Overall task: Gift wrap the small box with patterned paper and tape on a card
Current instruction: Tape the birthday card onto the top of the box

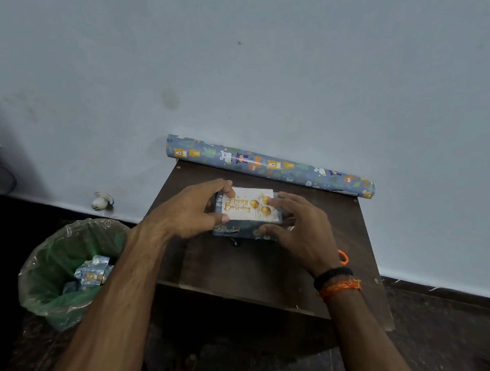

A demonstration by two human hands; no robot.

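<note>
our wrapped box (244, 231) sitting mid worktop (247, 265), birthday card (249, 205) lying on top; our left hand (192, 208) pinching the card's left edge, right hand (298, 226) fingers curled round the box's right end; paper roll (270, 166) along the wall behind

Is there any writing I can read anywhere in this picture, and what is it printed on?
"Happy Birthday": gold script on the white greeting card with gold balloons, which lies on the blue patterned wrapped box.
The blue animal-print roll of wrapping paper shows only pictures; no lettering can be made out.
The crumpled paper scraps in the green-lined bin are too small to read.
</note>
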